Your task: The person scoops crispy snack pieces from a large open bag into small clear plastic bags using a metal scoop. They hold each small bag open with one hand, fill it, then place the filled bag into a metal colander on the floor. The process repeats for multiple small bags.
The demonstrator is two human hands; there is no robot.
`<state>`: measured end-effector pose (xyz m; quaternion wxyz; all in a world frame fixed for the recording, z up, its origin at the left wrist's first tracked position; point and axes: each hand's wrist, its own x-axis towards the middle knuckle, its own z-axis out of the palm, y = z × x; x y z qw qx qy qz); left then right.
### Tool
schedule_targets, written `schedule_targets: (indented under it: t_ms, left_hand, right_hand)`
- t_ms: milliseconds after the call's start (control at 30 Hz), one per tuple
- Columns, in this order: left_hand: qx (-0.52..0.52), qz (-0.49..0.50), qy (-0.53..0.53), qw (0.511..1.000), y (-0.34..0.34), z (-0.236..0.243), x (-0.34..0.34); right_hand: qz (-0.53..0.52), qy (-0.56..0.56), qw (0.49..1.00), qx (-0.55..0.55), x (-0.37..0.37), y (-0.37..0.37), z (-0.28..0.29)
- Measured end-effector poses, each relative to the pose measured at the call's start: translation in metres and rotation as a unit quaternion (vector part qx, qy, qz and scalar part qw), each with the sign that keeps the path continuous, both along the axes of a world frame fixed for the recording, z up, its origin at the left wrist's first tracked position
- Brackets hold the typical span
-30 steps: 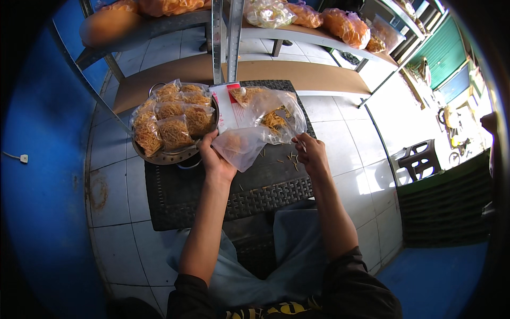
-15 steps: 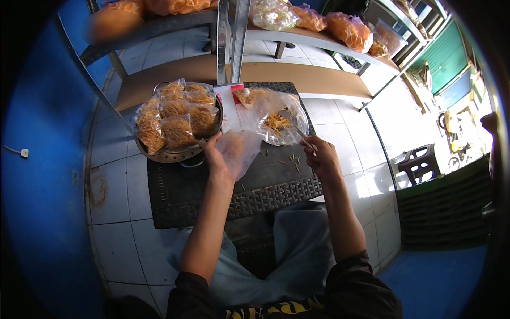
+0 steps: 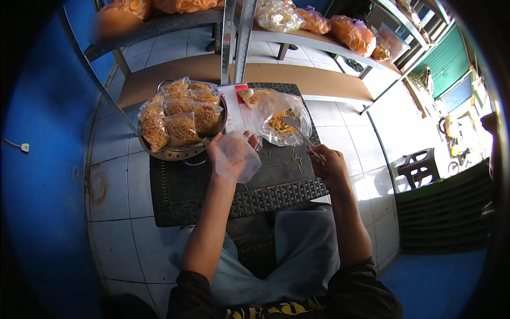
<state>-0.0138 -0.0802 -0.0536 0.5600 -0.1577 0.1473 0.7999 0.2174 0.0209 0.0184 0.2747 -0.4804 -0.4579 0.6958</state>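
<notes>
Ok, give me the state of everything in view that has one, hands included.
Left hand: open, fingers apart.
Small plastic bag: against the left hand; contents unclear.
Right hand: closed around the metal utensil.
Metal utensil: slanted, head at the large clear bag.
Large clear bag: open, thin yellow-brown sticks inside.
Packets: filled, piled in the pan.
Pan: heaped full.
Black table: loose bits scattered on it.

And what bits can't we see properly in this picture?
All in the head view:
Left hand: palm mostly hidden behind the cloudy bag.
Utensil: handle end covered by the right hand; tip too small to name.
Metal pan: floor covered by filled bags.
Orange bag, top left: cut off by the upper edge.
</notes>
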Motion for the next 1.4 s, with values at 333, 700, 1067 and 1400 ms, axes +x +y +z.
schedule_targets:
  t_ms: [333, 700, 1067, 1400]
  left_hand:
    - [-0.053, -0.001, 0.001, 0.999, -0.002, -0.007, -0.005]
    - [-0.077, 0.047, 0.087, 0.992, 0.003, -0.002, 0.004]
    - [-0.076, 0.062, 0.117, 0.988, 0.005, -0.015, 0.01]
    - [-0.077, 0.083, 0.146, 0.983, 0.009, -0.012, 0.019]
  right_hand:
    - [0.006, -0.01, 1.0, -0.021, 0.002, -0.009, 0.01]
    - [0.034, -0.044, 0.998, -0.011, 0.047, -0.053, 0.068]
    - [0.082, -0.049, 0.994, -0.046, 0.073, -0.107, 0.117]
    - [0.145, -0.094, 0.982, -0.071, 0.066, -0.126, 0.108]
